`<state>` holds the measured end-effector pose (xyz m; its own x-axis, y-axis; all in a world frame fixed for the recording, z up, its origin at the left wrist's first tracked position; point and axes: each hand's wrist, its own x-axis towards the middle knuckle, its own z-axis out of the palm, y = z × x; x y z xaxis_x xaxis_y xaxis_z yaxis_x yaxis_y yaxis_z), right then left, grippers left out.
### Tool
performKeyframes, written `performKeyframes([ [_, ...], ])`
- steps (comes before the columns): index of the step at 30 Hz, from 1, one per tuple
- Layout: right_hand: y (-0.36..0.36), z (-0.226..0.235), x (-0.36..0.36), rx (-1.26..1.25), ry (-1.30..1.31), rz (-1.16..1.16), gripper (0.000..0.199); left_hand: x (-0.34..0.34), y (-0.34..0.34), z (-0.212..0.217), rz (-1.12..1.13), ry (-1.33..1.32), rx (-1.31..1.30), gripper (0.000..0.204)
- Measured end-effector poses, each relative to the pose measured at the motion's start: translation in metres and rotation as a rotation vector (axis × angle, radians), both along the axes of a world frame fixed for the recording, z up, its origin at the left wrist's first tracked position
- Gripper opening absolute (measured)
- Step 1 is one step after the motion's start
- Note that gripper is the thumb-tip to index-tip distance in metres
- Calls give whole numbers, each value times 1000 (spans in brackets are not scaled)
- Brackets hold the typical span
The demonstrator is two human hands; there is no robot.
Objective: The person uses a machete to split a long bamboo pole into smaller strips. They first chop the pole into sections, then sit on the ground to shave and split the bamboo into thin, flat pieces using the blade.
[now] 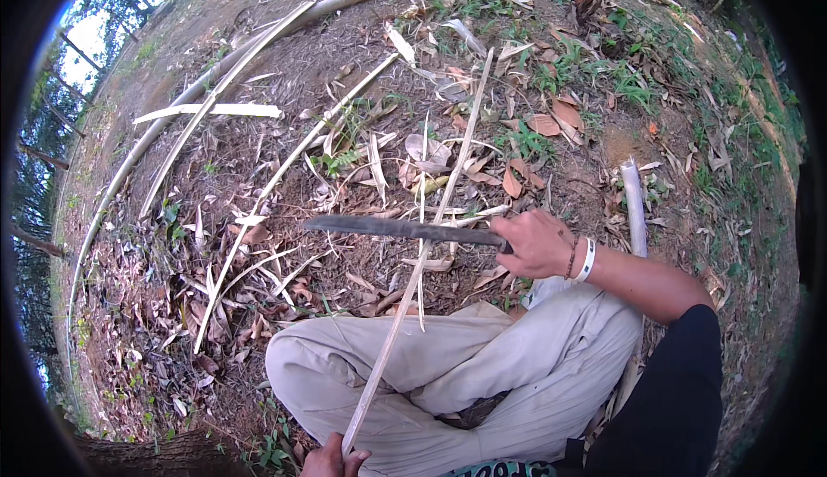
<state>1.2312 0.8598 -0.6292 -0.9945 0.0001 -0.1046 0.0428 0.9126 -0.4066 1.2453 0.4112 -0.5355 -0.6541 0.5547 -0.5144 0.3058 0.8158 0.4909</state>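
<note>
Outdoors, I look down at bare ground littered with dry leaves (543,124) and split bamboo pieces. At far left, a long whole bamboo pole (215,72) curves along the dirt, with paler split slats (207,110) lying near it. At the bottom centre my left hand (332,460) closes its fingers around the near end of a long thin bamboo strip (431,227), which runs up and away across my crossed legs in light trousers (482,365). My right hand (536,244), wearing a white wristband and a beaded bracelet, is wrapped tight around the handle of a long dark machete (396,228). Its blade points left, lying level across the strip and seeming to touch it. A short bamboo tube (634,206) lies just right of that hand.
</note>
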Motion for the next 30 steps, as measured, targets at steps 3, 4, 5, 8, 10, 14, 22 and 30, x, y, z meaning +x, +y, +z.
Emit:
performKeyframes([
  [3, -59, 17, 34, 68, 155, 278, 24, 19, 11, 2, 66, -82, -90, 33],
  [4, -73, 21, 44, 59, 191, 342, 23, 23, 30, 10, 90, -67, -93, 32],
  [5, -86, 22, 58, 43, 162, 356, 24, 32, 36, 5, 78, -26, -47, 32],
  [8, -83, 24, 73, 76, 67, 226, 23, 50, 51, -6, 86, -48, 24, 31],
  [10, -55, 28, 65, 119, -27, 8, 22, 58, 64, -5, 115, -90, 4, 32],
  [14, 35, -5, 67, 129, -47, -390, 19, 66, 69, -23, 46, -98, 62, 38],
  [22, -84, 53, 111, 108, -166, 166, 28, 50, 78, -27, 187, -103, 142, 40],
  [30, 15, 23, 59, 95, -83, -361, 21, 23, 94, -31, 163, -165, 239, 38],
])
